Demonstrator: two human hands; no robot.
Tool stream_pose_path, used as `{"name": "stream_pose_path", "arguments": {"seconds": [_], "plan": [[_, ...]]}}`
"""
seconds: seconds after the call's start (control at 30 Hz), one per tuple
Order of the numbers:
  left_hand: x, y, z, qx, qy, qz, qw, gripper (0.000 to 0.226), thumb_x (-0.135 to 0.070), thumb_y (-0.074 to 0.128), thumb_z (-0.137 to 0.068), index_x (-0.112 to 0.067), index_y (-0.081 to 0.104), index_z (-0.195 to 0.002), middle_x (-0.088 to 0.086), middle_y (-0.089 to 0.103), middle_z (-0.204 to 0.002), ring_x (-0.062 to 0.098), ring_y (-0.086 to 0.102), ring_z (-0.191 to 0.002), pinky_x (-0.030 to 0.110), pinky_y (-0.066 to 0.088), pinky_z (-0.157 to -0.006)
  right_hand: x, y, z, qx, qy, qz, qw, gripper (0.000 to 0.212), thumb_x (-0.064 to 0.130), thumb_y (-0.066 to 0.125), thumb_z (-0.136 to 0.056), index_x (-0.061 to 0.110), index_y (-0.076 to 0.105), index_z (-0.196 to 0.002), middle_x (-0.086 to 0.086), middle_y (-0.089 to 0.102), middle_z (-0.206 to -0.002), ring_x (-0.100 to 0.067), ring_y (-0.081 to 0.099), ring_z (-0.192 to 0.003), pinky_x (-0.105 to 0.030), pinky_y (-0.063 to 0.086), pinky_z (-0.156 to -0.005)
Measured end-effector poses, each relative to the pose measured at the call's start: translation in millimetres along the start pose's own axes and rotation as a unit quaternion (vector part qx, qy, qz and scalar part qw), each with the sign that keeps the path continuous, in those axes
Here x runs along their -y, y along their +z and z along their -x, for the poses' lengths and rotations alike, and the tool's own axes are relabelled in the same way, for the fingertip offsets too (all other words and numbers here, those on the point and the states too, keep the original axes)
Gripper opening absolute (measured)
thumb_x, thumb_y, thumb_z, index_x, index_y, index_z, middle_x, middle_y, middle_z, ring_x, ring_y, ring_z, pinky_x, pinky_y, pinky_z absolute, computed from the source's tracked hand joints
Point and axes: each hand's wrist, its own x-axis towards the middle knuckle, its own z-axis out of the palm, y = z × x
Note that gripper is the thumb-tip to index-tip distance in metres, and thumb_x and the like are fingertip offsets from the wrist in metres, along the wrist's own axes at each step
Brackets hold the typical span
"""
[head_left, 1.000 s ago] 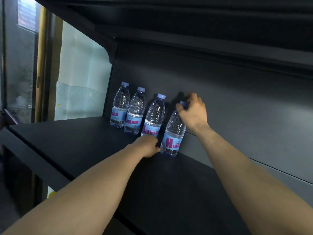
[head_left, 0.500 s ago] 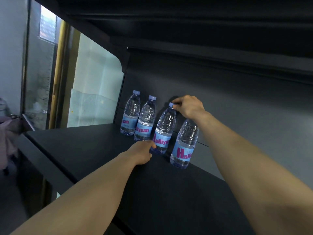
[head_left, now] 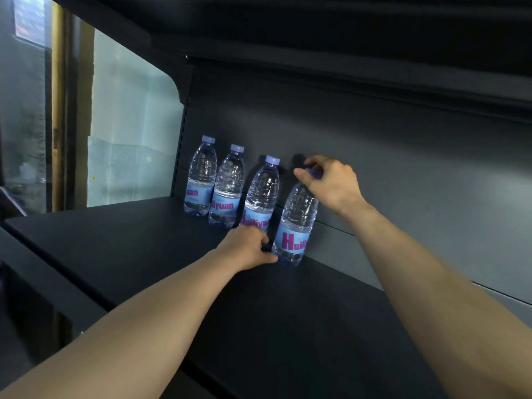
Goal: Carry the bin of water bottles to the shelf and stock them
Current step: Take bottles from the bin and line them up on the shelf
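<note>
Dark shelf [head_left: 149, 254] holds four bottles. Right hand [head_left: 331, 182] pinches the fourth bottle's [head_left: 296, 226] cap; left hand [head_left: 247, 246], fingers curled, steadies its base. Full, heavyish, slick plastic: grip the neck.

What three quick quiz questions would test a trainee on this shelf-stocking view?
1. How many clear plastic water bottles with blue labels and purple caps stand on the dark shelf?
2. True or false: the right hand pinches the cap of the rightmost bottle.
3. Where is the left hand? A) on the leftmost bottle; B) at the base of the rightmost bottle; C) off the shelf.

Key: 1. Four, in a row along the grey back panel. 2. True. 3. B; its fingers are curled there, but whether they grip the bottle cannot be told.
</note>
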Motion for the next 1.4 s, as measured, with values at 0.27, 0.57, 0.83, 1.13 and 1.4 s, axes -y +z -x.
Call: {"name": "stream_pose_path", "arguments": {"seconds": [0.27,0.57,0.83,1.13,1.4], "plan": [[-15.9,14.5,-15.3,0.002,0.005,-0.022,1.0,0.031,-0.047,0.059,-0.093,-0.016,0.066,-0.096,-0.006,0.061,-0.095,0.01,0.057,-0.089,0.026,0.04,-0.079,-11.9,-0.3,4.8,-0.02,0.023,-0.024,0.999,0.029,0.033,0.065,-0.089,0.022,0.067,-0.116,-0.003,0.071,-0.109,-0.027,0.061,-0.109,-0.028,0.045,-0.091],[-19.1,10.4,-11.0,0.009,-0.007,-0.022,1.0,0.021,-0.044,0.055,-0.096,-0.025,0.06,-0.091,-0.004,0.062,-0.096,0.011,0.057,-0.088,0.027,0.041,-0.079,-19.2,8.4,10.9,-0.041,0.017,-0.028,0.999,0.035,0.032,0.063,-0.091,0.018,0.059,-0.123,-0.009,0.068,-0.11,-0.032,0.062,-0.102,-0.032,0.046,-0.083],[-28.0,-21.3,35.8,-0.087,0.013,-0.004,0.996,0.036,-0.044,0.057,-0.095,-0.024,0.063,-0.124,-0.001,0.069,-0.115,0.02,0.062,-0.107,0.031,0.047,-0.086,3.3,-16.8,74.1,-0.11,-0.045,0.099,0.988,0.039,0.027,0.06,-0.094,0.011,0.051,-0.128,-0.014,0.058,-0.118,-0.037,0.057,-0.101,-0.038,0.046,-0.073],[-17.5,-73.0,163.4,-0.149,0.118,0.065,0.98,0.031,-0.04,0.06,-0.094,-0.023,0.065,-0.12,-0.004,0.071,-0.109,0.017,0.064,-0.098,0.031,0.049,-0.083,81.3,-69.3,224.1,-0.102,-0.051,0.238,0.965,0.037,0.028,0.061,-0.093,0.01,0.057,-0.125,-0.01,0.061,-0.113,-0.033,0.056,-0.102,-0.039,0.049,-0.069],[51.6,-59.6,313.3,-0.177,0.18,0.068,0.965,0.029,-0.036,0.066,-0.09,-0.024,0.065,-0.116,-0.002,0.068,-0.107,0.022,0.065,-0.097,0.038,0.051,-0.083,173.9,-61.3,379.5,-0.12,-0.061,0.281,0.95,0.034,0.025,0.068,-0.088,0.007,0.062,-0.116,-0.012,0.064,-0.1,-0.034,0.06,-0.089,-0.038,0.051,-0.065]]}}
